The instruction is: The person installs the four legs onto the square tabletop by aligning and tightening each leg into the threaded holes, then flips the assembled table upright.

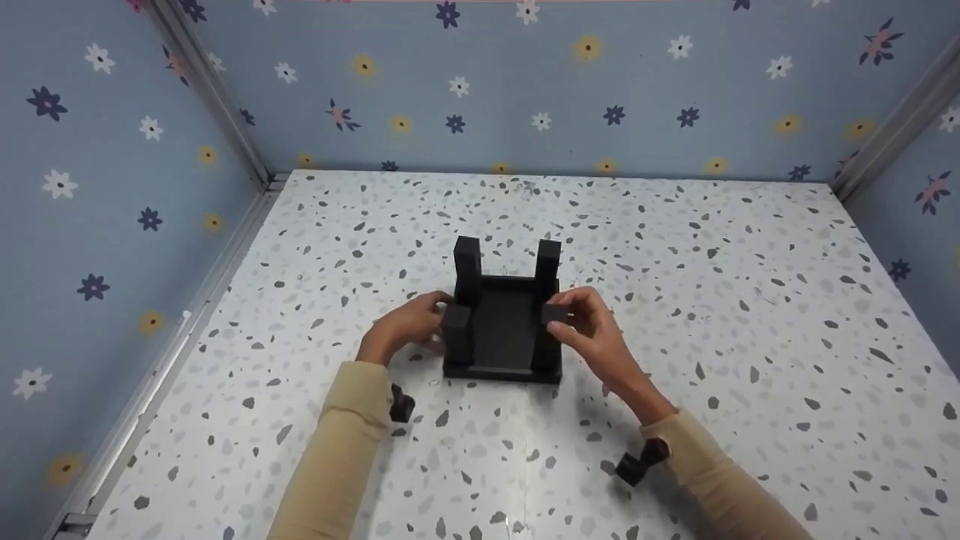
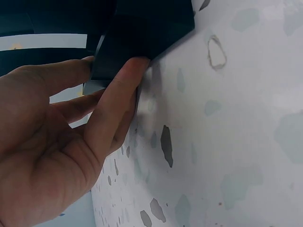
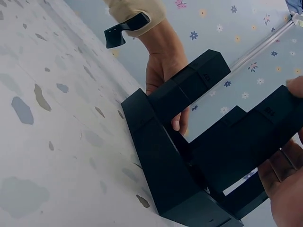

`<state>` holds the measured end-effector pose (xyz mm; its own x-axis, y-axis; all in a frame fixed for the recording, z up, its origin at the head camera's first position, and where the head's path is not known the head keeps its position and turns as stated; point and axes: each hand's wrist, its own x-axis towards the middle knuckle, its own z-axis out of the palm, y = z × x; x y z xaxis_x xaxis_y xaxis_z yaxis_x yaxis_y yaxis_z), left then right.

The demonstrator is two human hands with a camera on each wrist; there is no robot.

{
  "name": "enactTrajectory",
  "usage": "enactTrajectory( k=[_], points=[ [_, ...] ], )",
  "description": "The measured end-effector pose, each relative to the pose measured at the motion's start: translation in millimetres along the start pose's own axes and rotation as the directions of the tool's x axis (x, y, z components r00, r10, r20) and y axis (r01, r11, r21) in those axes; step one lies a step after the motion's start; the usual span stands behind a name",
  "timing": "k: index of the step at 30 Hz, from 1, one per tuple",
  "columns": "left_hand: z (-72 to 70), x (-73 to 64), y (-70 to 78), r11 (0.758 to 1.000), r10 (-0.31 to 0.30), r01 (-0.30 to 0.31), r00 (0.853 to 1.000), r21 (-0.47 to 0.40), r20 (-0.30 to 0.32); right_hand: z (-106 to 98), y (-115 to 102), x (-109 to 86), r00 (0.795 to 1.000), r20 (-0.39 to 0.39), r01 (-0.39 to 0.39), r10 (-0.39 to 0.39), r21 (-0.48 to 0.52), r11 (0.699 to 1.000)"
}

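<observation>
A black rectangular frame [image 1: 502,373] lies on the table, with a sunken panel [image 1: 504,326] and several square posts standing up at its corners. My right hand [image 1: 596,334] pinches the top of the near right post [image 3: 255,137] between thumb and fingers. Raised marks show on that post's side in the right wrist view. On the other side, my left hand [image 1: 409,322] touches the frame's left edge beside the near left post [image 1: 457,334], with fingers fairly straight. In the left wrist view, its fingertips [image 2: 137,64] lie against the black side, close to the tabletop.
The white table [image 1: 735,300] has grey speckles. Blue flowered walls [image 1: 510,82] stand behind and at both sides, with metal rails [image 1: 217,97] at the corners. A black wrist mount [image 1: 403,405] sits at the left cuff, and another mount [image 1: 634,466] at the right cuff.
</observation>
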<state>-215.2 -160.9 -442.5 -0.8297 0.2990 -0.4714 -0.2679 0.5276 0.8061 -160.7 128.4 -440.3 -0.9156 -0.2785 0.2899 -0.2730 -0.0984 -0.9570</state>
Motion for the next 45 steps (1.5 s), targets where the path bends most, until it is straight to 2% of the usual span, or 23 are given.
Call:
enactTrajectory(
  k=[5,9,12,16,18,21,25,26,33,40,45],
  points=[
    [-0.2,0.3,0.0,0.999,-0.006,0.006,1.0,-0.035,0.006,-2.0,1.6,0.1,0.999,-0.012,0.037,-0.037,0.039,0.999],
    [0.0,0.6,0.4,0.998,-0.03,0.03,1.0,-0.052,0.004,-2.9,2.8,1.6,0.999,0.0,0.034,-0.034,0.071,0.997],
    [0.3,0.8,0.2,0.998,-0.034,0.034,0.999,-0.054,0.003,-3.2,2.7,3.0,0.997,0.063,0.037,-0.045,0.117,0.992],
    [0.4,0.4,0.3,0.998,-0.03,0.03,1.0,-0.055,0.001,-3.4,1.3,4.6,0.979,0.185,0.044,-0.08,0.192,0.98],
    [0.2,0.1,0.6,0.998,-0.026,0.026,1.0,-0.054,0.004,-3.2,0.4,4.8,0.972,0.218,0.043,-0.09,0.208,0.977],
    [0.3,-4.0,4.4,0.998,-0.021,0.022,1.0,-0.063,0.013,-1.8,-1.0,4.5,0.977,0.203,0.025,-0.066,0.196,0.98],
    [0.7,-4.4,3.9,0.998,-0.017,0.018,1.0,-0.065,0.016,-0.8,-2.3,3.1,0.99,0.142,-0.01,-0.011,0.142,0.99],
    [0.8,-0.9,0.5,0.998,-0.017,0.018,1.0,-0.064,0.012,-0.8,-2.6,2.8,0.992,0.129,-0.015,-0.002,0.129,0.992],
    [-0.1,-0.6,0.5,0.998,-0.02,0.021,1.0,-0.052,0.008,-1.1,-4.0,0.9,0.997,0.063,-0.051,0.048,0.04,0.998],
    [-0.4,1.9,-1.6,0.999,-0.012,0.013,1.0,-0.047,0.02,-2.4,-1.7,-0.7,0.998,0.063,-0.019,0.019,0.0,1.0],
    [-0.3,2.1,-1.9,1.0,-0.025,0.025,1.0,-0.014,0.006,-3.8,0.0,0.3,0.995,0.09,0.032,-0.037,0.063,0.997]
  ],
)
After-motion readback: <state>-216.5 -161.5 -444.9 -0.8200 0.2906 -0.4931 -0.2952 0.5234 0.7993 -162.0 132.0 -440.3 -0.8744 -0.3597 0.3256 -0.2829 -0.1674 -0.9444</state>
